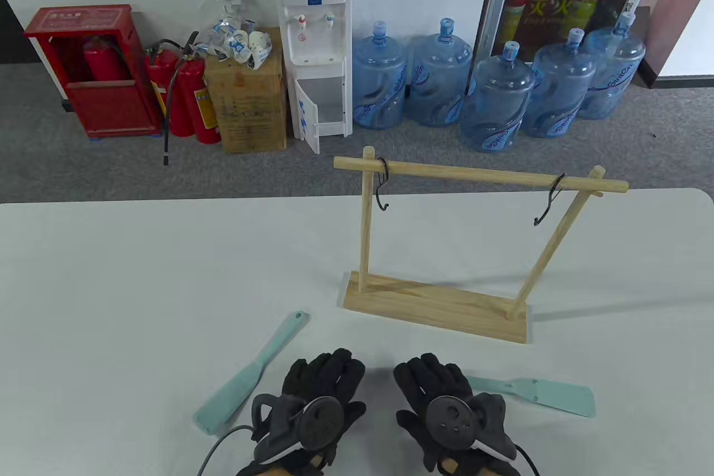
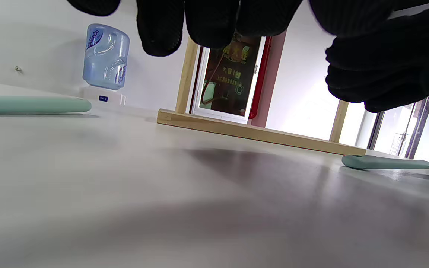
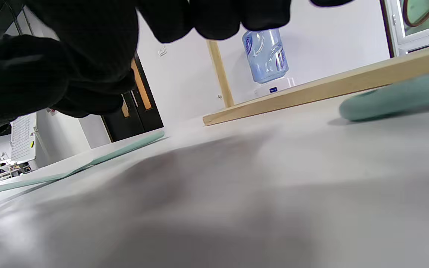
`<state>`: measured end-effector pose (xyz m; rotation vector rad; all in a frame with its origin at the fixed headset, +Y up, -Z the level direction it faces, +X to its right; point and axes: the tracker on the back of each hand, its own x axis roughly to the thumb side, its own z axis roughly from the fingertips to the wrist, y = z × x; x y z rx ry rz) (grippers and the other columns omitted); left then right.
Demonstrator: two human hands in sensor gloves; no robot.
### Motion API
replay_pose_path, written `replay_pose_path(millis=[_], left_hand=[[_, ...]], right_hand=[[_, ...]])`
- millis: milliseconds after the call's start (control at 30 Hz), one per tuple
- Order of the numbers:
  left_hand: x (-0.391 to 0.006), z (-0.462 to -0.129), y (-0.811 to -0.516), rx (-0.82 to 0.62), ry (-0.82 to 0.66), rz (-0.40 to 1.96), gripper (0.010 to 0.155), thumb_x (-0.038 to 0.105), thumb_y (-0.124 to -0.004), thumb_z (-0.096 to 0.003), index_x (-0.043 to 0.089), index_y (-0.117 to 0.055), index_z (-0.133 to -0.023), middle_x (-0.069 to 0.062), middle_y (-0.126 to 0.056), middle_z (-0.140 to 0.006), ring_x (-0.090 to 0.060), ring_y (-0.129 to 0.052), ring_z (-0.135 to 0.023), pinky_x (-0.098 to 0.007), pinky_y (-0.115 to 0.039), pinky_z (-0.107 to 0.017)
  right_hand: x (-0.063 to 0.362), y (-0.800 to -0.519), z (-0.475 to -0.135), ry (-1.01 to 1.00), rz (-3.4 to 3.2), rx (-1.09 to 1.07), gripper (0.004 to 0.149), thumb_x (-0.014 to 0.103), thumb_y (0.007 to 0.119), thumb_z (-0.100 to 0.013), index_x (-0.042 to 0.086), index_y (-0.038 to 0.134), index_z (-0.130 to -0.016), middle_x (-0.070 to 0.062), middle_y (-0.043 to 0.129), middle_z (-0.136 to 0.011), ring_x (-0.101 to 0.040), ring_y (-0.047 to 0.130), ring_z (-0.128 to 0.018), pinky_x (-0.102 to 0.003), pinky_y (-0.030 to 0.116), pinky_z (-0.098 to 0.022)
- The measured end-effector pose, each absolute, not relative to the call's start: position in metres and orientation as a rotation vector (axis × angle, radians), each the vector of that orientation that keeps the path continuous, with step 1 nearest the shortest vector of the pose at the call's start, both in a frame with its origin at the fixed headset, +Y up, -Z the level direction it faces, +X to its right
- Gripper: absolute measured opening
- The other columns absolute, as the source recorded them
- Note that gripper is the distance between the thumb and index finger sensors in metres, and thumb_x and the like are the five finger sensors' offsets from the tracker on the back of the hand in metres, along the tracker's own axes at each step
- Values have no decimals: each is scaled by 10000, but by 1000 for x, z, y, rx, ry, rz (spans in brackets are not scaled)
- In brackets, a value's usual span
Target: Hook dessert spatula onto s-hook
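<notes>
At the table's near edge both hands, left hand [image 1: 321, 386] and right hand [image 1: 440, 392], lie empty, fingers loose, between two untouched spatulas, left spatula [image 1: 254, 373] and right spatula [image 1: 544, 395]; nothing started, next probably grab one, thread its handle hole onto an s-hook [image 1: 381, 188].

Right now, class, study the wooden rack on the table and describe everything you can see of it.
The wooden rack looks like pale, unfinished wood: a flat rectangular base, two thin posts rising from it, and a round crossbar across their tops, overhanging both ends. It stands upright on the white table, beyond both hands. Two dark S-hooks hang from the bar, the left hook and the right hook, each beside a post, both empty. Neither spatula touches it.
</notes>
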<state>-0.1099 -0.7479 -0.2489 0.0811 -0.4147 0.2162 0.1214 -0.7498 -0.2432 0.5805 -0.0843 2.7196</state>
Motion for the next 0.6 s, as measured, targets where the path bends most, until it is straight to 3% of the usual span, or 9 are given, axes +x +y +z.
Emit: replay_pose_path(millis=[600], left_hand=[[-119,-251,-745,105,-382,255,658,597,-655,-469,365,-550,-1076,10,-588,-1199,-374,-666,-1052,-654,-443,-774]], right_hand=[[139,-741,-244,-154,2706,493,746,469,796,-426,247,473,-1060,-82,410,-1079,-401,452,-1035,-655,375,-720]])
